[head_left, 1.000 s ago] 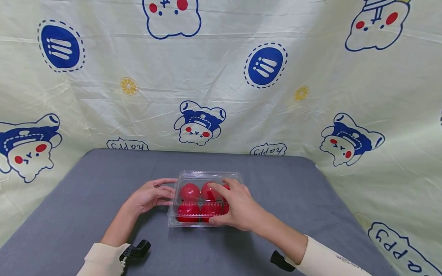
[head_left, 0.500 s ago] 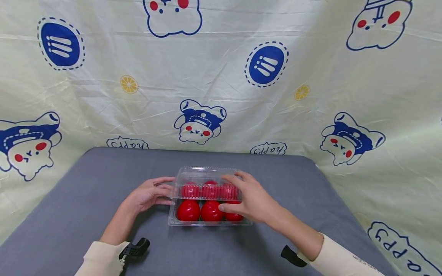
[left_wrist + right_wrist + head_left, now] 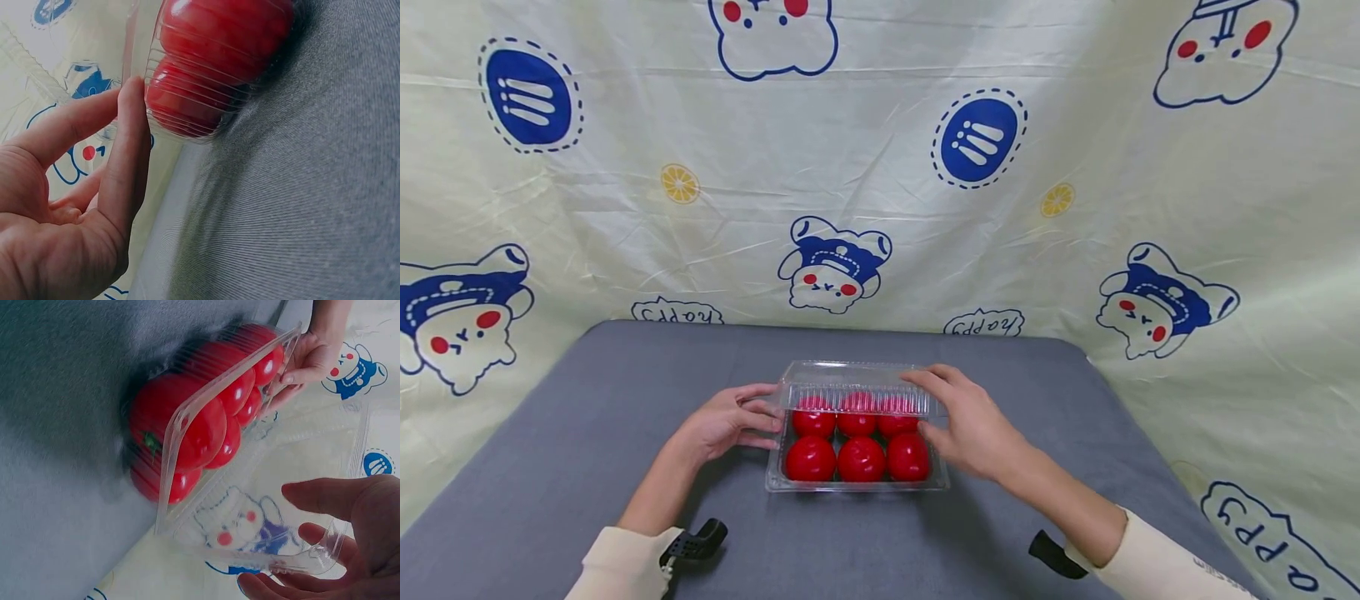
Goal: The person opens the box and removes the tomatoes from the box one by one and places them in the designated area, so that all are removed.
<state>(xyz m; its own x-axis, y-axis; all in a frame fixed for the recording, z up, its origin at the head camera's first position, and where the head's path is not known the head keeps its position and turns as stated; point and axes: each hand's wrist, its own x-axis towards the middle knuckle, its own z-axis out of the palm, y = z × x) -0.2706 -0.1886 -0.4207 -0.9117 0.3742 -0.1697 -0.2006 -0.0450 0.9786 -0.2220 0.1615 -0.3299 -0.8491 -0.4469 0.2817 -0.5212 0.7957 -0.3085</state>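
Observation:
A clear plastic clamshell box point(image 3: 857, 487) with several red tomatoes point(image 3: 861, 459) in two rows sits on the table. Its hinged lid point(image 3: 850, 375) stands partly raised, tilted toward the back. My right hand point(image 3: 966, 421) holds the lid at its right front corner, thumb on one side and fingers on the other. In the right wrist view, the thumb point(image 3: 319, 494) is near the lid's inner side. At the box's left side, my left hand point(image 3: 726, 423) touches the rim with its extended fingers point(image 3: 128, 144). How firmly they bear on it is hidden.
Grey cloth covers the table point(image 3: 647, 375). Behind it hangs a pale curtain point(image 3: 880, 150) printed with cartoon bears. Black straps point(image 3: 696, 542) and pale sleeves point(image 3: 625, 567) show at both wrists.
My right hand has moved right and upward, raising the lid's front edge away from the base, so the front row of tomatoes is uncovered. The left hand has stayed nearly still.

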